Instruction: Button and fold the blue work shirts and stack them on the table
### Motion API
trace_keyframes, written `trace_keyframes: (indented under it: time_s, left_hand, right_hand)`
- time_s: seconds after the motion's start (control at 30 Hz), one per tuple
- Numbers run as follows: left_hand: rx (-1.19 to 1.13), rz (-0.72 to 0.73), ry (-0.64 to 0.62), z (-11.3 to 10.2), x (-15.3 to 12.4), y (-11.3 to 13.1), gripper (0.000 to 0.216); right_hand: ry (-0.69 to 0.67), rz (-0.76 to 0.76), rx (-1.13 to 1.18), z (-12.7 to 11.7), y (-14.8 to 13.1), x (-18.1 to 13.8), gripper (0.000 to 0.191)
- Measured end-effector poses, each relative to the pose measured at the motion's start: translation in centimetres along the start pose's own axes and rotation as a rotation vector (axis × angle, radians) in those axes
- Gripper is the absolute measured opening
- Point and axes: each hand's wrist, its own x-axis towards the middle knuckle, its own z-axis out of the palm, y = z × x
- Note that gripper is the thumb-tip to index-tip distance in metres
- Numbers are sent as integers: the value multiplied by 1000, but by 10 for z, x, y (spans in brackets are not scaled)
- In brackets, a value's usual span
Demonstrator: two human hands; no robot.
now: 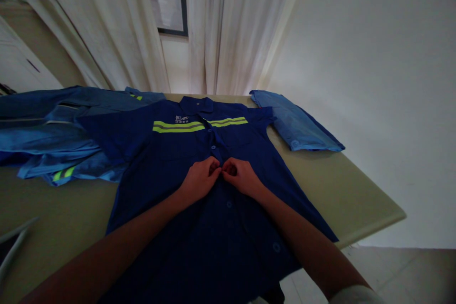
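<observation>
A dark blue short-sleeved work shirt (171, 152) lies spread face up, its collar toward the far side. A yellow-green reflective stripe (178, 127) crosses its chest below a small white print. At the middle of the button front, my left hand (203, 175) and my right hand (240, 175) meet with fingertips pinched on the shirt's placket. Whatever button lies between the fingertips is hidden. Above the hands, a button (213, 147) shows on the placket; lower down, another button (229, 204) and one near the hem (277, 247) are visible.
Crumpled blue garments (64, 123) with reflective strips are heaped at the left. A folded blue garment in a clear bag (299, 123) lies at the right. The table (356, 194) ends at the right near a white wall. A white-edged object (16, 237) sits at lower left.
</observation>
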Motion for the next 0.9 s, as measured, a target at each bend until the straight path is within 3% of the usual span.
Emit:
trace_keyframes:
  time_s: [0.17,0.43,0.7,0.9]
  left_hand:
    - [-121,-83,-15,-1,6,-7,10]
    - [-181,-89,-19,-2,3,-4,49]
    - [-301,-125,5,-1,7,-11,41]
    - [-419,-147,-27,2,9,-22,46]
  right_hand:
    - [3,-3,-21,1,2,1,9]
    - [-4,1,16,-1,3,1,4]
    - [14,-145,0,-1,7,1,3]
    - [0,-96,-40,0,2,1,3]
